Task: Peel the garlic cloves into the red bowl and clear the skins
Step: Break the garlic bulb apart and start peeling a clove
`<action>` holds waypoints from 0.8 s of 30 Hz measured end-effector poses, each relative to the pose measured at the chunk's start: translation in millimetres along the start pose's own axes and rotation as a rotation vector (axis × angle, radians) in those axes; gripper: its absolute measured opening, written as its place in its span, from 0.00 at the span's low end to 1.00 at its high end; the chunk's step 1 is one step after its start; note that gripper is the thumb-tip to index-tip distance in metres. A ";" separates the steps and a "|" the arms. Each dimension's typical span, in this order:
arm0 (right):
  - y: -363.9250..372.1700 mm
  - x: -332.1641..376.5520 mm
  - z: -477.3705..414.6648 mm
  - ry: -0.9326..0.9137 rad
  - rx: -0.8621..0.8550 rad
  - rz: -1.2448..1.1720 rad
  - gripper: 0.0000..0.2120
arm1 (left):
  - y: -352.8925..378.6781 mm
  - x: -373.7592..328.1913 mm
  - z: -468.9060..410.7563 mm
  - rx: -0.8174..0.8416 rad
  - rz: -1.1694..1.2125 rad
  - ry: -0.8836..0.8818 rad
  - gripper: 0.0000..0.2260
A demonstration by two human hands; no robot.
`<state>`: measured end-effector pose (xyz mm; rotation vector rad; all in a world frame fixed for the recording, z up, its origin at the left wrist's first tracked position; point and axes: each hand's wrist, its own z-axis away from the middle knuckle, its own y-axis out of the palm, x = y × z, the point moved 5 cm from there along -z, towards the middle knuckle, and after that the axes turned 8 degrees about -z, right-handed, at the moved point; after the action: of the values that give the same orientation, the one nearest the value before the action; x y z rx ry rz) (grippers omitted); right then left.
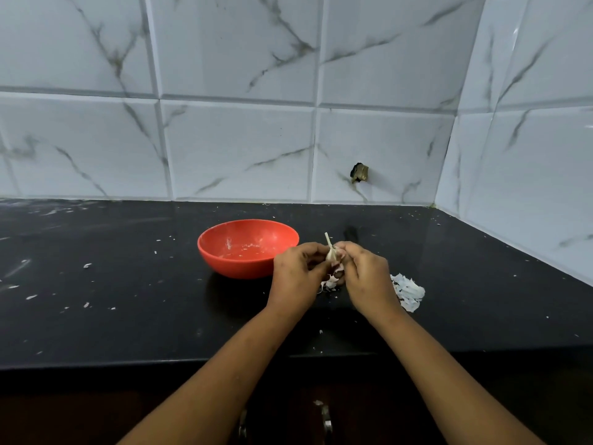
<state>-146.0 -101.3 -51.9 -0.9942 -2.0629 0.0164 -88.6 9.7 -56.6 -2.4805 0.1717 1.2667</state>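
Head view, left hand (296,277), right hand (365,277) gripping garlic (332,255)

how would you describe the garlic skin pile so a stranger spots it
On the black counter, look right of the red bowl, just past the right hand. The pile of skins lies there: one white papery heap, unlike the tiny scattered flecks.
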 end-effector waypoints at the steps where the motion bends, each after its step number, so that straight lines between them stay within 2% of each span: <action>1: -2.0 -0.2 -0.1 0.009 -0.017 -0.006 0.11 | 0.7 -0.1 0.4 0.007 0.010 -0.008 0.14; 4: -4.4 -2.0 0.3 0.053 -0.025 -0.060 0.11 | 1.4 3.6 -0.2 0.012 0.029 -0.053 0.14; 10: 5.6 -28.6 1.1 0.361 0.040 -0.288 0.12 | 1.1 8.5 -2.0 0.032 -0.029 -0.118 0.13; 12: 5.4 -33.8 1.3 0.403 0.043 -0.252 0.11 | 1.3 12.9 -1.7 0.036 -0.025 -0.165 0.13; 17: 9.3 -22.9 1.1 0.331 0.131 -0.066 0.13 | 0.5 21.3 -3.4 0.004 -0.022 -0.221 0.09; 21: 2.1 -18.0 1.5 0.290 0.023 -0.132 0.12 | 1.3 21.3 -3.3 0.014 -0.036 -0.220 0.07; 24: 2.6 -10.2 4.1 0.249 0.074 -0.189 0.09 | 0.3 20.6 -4.0 0.014 -0.036 -0.209 0.09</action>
<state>-143.5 -104.9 -62.4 -0.7154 -1.9040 -0.1224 -73.4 9.0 -71.0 -2.3097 0.0828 1.4917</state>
